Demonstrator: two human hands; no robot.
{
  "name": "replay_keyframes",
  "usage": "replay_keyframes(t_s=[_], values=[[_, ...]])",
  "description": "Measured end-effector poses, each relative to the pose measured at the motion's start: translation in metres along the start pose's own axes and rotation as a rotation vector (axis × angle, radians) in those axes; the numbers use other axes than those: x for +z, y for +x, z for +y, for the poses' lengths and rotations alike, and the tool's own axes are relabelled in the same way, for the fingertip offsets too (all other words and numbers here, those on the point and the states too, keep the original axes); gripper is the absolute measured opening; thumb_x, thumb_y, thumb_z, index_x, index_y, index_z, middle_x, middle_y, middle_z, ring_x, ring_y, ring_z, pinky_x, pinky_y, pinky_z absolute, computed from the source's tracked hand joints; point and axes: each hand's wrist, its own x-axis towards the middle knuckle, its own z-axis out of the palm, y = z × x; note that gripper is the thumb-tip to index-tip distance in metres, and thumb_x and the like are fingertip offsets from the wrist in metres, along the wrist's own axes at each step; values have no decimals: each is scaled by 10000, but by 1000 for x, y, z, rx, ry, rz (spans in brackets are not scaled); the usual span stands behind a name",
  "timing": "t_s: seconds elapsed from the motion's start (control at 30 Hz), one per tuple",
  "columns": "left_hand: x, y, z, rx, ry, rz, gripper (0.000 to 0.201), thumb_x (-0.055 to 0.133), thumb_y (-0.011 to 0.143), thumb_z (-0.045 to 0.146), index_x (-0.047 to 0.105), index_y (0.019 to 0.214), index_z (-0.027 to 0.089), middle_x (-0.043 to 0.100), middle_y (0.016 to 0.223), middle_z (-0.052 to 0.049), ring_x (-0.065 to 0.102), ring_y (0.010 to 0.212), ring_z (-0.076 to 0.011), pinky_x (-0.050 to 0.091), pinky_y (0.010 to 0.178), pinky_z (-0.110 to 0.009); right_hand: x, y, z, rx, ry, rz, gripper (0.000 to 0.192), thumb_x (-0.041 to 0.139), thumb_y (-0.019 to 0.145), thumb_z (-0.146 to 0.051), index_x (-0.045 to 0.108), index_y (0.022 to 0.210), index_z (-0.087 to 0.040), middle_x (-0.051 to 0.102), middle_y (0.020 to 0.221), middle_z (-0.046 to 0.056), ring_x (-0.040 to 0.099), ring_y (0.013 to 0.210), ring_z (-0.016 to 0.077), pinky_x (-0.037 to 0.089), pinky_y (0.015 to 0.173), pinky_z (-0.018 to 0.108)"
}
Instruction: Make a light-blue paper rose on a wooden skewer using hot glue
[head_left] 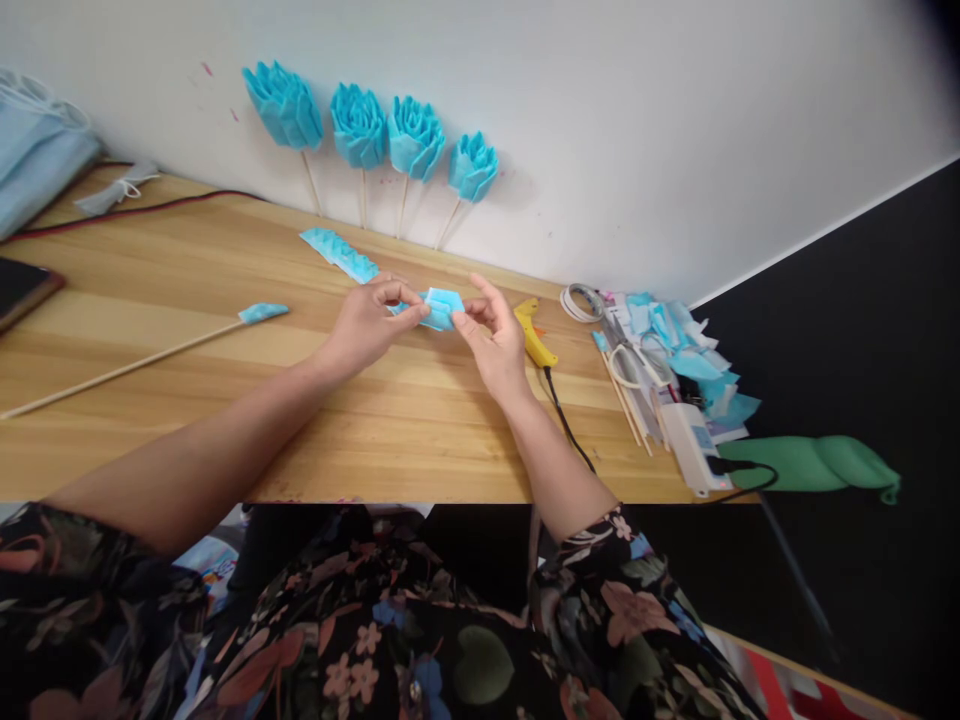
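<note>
A dark floral-print garment (420, 640) fills the bottom of the view, and the two bare forearms reach out from it over the light wooden table (225, 400). The left hand (367, 325) and the right hand (495, 340) meet above the middle of the table, each with its grip closed in a thumb-and-fingertip pinch on one end of a small folded piece of light blue pleated material (441, 308), held just off the surface between them. Just right of the right hand lies a yellow hot-glue gun (534, 335) with a black cord. Farther right sits a heap of blue and white scraps (679, 350) with thin wooden sticks. Left of the hands lies a long wooden skewer with a blue tip (150, 358), and behind them a pleated blue strip (339, 254). Four blue folded flowers on sticks (375, 130) lean against the white wall (637, 120).
</note>
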Motion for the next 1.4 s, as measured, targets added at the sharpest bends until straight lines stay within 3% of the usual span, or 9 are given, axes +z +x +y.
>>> replay_keyframes(t_s=[0.3,0.57,0.73,0.83,0.9,1.03,1.17,1.3,1.4], values=[[1,2,-5,-15,-32,3,160,759,849,357,723,756,233,724,942,-50,659,984,-238,525,968,-394,1,-1,-5,-8,-22,-4,543,715,961,-334,568,1482,-313,769,989,21,705,965,225,587,1047,466],[-4,0,5,-105,-178,106,428,650,980,610,692,805,221,681,757,-37,631,747,-195,512,737,-339,-3,3,7,-31,-25,54,597,657,1004,-501,535,1564,-332,757,1074,63,719,1035,251,601,1020,468],[1,-6,13,-237,-274,-192,678,563,931,834,727,730,208,659,637,-74,563,541,-181,430,536,-334,-4,1,6,-79,-45,66,550,646,1011,-424,568,1549,-337,748,1110,61,718,1064,254,596,1055,490],[3,-5,9,-374,-333,-375,736,568,891,889,764,749,194,707,664,-117,615,549,-212,463,532,-353,-3,-1,2,-76,-66,64,534,630,1010,-344,572,1540,-350,748,1123,54,721,1070,251,601,1063,494],[2,-4,5,-459,-403,-407,740,570,890,892,785,819,187,748,722,-137,657,581,-230,505,558,-368,-3,-2,-2,-90,-66,50,526,637,992,-297,593,1513,-354,753,1124,46,723,1061,243,603,1065,484],[-1,0,-1,-527,-544,-347,580,663,929,764,749,888,193,780,805,-124,694,638,-223,550,614,-366,-2,-4,-8,-142,-76,-12,487,659,929,-191,670,1392,-342,770,1118,25,723,1040,224,594,1091,473],[-3,3,-2,-536,-627,-254,260,807,923,402,715,829,177,774,829,-88,686,659,-175,546,641,-318,0,-3,-5,-113,-48,-33,466,626,927,-155,671,1355,-333,767,1149,28,726,1091,216,592,1103,455],[-2,3,-2,-524,-692,-207,213,788,922,278,706,775,148,737,759,-64,662,638,-132,524,618,-248,0,0,9,-88,133,-3,425,630,1003,-327,601,1426,-329,740,1200,54,729,1133,217,602,1067,430],[-2,3,-3,-507,-710,-193,228,763,944,274,714,770,136,726,728,-64,664,635,-130,519,605,-228,-1,3,18,18,237,31,475,602,1037,-500,551,1484,-348,720,1237,69,749,1088,219,626,971,415]])
